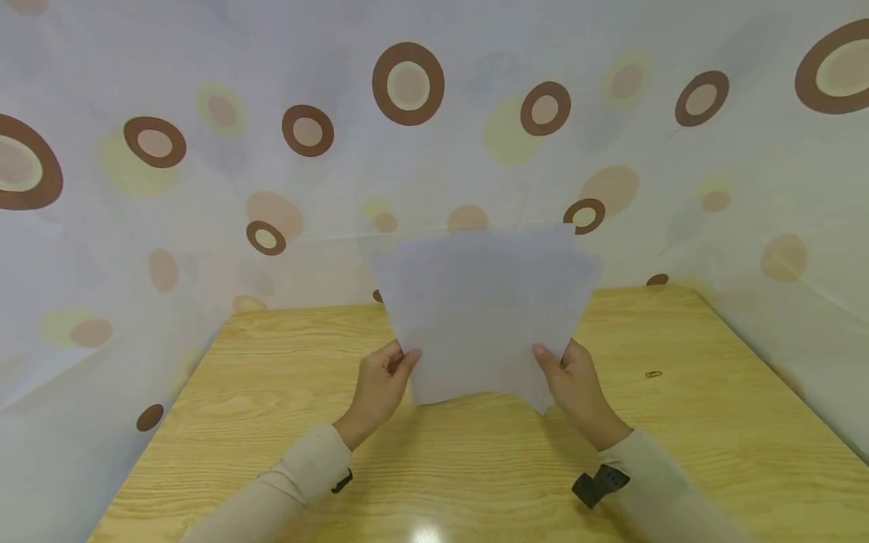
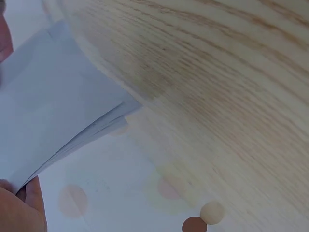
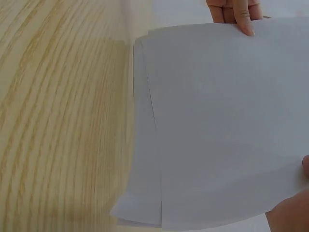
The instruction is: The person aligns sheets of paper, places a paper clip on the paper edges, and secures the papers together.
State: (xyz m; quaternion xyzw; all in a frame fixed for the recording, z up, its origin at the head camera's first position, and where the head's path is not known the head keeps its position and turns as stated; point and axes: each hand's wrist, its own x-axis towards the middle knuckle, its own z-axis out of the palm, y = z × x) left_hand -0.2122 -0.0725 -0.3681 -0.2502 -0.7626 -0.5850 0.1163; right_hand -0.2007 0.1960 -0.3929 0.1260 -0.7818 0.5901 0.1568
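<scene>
Several loose sheets of white paper (image 1: pixel 478 317) are held up above the table, their edges out of line with one another. My left hand (image 1: pixel 382 385) pinches the left edge of the sheets, thumb on the near face. At the right edge my right hand (image 1: pixel 573 385) grips them the same way. In the left wrist view the paper stack (image 2: pixel 63 101) fans apart along one side. The right wrist view shows one sheet of the paper (image 3: pixel 222 121) overlapping another that sticks out along the lower edge.
A small orange paper clip (image 1: pixel 653 374) lies on the wooden table (image 1: pixel 285 422), to the right of my right hand. A pale cloth with brown and yellow circles (image 1: pixel 407 173) hangs behind the table and along both sides.
</scene>
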